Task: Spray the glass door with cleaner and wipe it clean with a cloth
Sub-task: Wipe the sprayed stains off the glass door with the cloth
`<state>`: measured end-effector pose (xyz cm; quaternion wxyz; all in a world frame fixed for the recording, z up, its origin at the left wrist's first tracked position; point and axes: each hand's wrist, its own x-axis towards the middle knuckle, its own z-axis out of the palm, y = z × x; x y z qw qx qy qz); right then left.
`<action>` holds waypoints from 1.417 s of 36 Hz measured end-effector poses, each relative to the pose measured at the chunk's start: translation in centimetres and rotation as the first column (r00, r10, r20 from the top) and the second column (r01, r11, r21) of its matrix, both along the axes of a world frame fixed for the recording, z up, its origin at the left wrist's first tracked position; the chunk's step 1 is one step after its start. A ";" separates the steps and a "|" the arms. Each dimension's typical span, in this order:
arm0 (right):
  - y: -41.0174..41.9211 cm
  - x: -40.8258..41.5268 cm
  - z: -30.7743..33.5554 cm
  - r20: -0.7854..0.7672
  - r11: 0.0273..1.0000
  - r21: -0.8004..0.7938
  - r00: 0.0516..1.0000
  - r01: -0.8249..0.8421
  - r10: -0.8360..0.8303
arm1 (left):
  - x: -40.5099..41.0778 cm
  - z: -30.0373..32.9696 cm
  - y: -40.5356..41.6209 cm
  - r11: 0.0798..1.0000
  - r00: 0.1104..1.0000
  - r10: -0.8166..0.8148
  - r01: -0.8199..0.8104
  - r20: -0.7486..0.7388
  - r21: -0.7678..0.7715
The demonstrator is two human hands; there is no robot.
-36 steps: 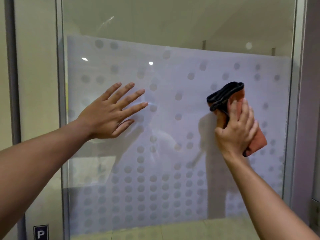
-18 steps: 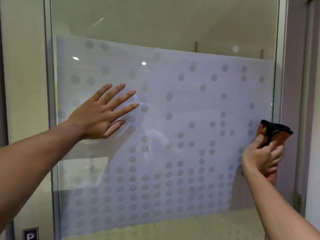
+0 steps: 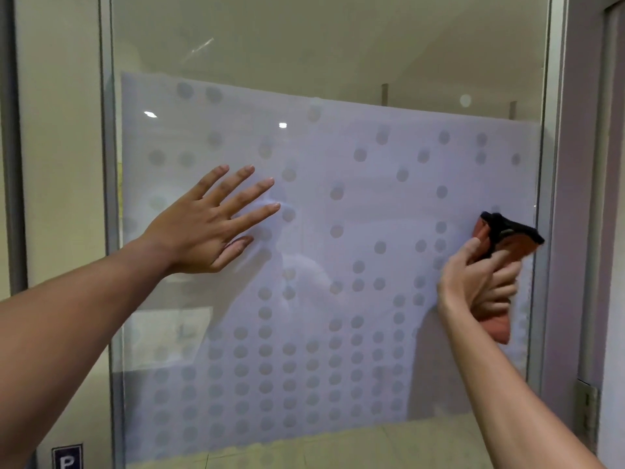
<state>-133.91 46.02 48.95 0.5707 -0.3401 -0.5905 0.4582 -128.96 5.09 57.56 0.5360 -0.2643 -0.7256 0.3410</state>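
While the left hand (image 3: pixel 206 228) lies flat and spread on the glass door (image 3: pixel 338 204), the right hand (image 3: pixel 477 282) clutches the cloth (image 3: pixel 500 238) at the door's right edge: wiping step. Next stroke should cover unwiped glass.

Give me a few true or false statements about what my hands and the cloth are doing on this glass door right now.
1. The left hand lies flat and open on the glass door. True.
2. The right hand holds a spray bottle. False: it grips an orange cloth with a black edge.
3. The cloth is near the door's right edge. True.
4. The frosted film has stripes. False: it has dots.
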 end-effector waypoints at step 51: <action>-18.9 4.9 -27.3 0.288 -0.829 0.517 0.955 -0.214 -0.067 | 0.2 -0.2 -0.1 0.999 0.999 -0.022 0.021 -0.024 -0.025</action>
